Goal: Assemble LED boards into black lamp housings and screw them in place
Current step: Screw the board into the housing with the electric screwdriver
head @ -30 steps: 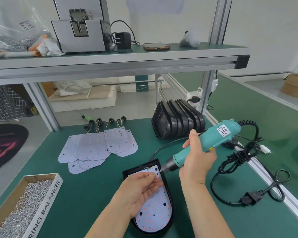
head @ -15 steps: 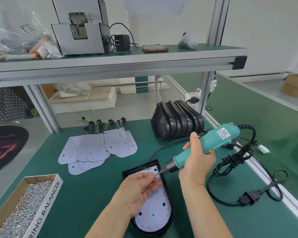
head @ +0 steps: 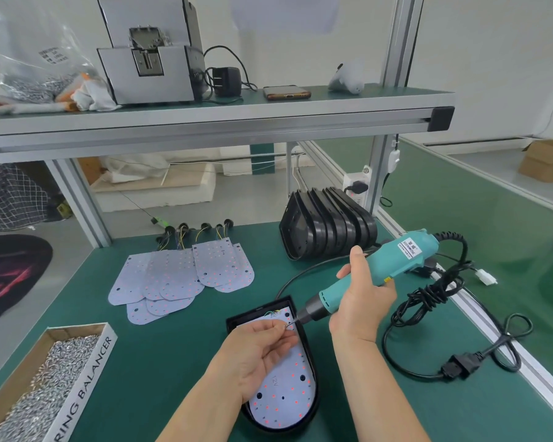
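A black lamp housing lies on the green bench in front of me with a white LED board seated inside it. My left hand hovers over the board's upper half and pinches a small screw at its fingertips. My right hand grips a teal electric screwdriver, tilted down to the left, its bit tip touching the screw. The board's near end and several red LED dots show; its upper part is hidden by my left hand.
Several loose LED boards with wire leads lie at the bench's middle left. A stack of black housings stands behind the screwdriver. A cardboard box of screws sits at the near left. The screwdriver's black cable coils at the right. An overhead shelf spans the bench.
Both hands stay at the housing's upper end; the screwdriver bit has stayed at the screw held by my left hand. The view has shifted slightly.
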A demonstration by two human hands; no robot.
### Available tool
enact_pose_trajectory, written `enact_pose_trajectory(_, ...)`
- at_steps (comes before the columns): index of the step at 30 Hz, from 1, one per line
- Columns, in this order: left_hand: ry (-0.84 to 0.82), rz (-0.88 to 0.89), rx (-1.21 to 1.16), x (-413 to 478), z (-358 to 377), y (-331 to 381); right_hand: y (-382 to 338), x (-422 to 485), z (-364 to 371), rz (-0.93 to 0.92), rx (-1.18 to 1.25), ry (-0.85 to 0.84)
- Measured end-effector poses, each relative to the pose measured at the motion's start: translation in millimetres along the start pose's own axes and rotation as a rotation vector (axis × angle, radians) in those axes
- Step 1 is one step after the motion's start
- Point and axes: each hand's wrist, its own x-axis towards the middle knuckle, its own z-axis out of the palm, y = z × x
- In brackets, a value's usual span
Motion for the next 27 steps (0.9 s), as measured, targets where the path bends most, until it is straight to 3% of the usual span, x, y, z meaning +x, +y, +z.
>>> enact_pose_trajectory(20, 0.035, 0.030, -0.046, -1.5, 0.4, -1.4, 8.1, -2.5, 2.7, 0.021, -0.073, 0.082)
enact_pose_trajectory(27, 0.026, 0.089, 0.051, -3.8, 3.2, 0.8, 1.9, -0.2, 2.5, 0.015, -0.064, 0.063)
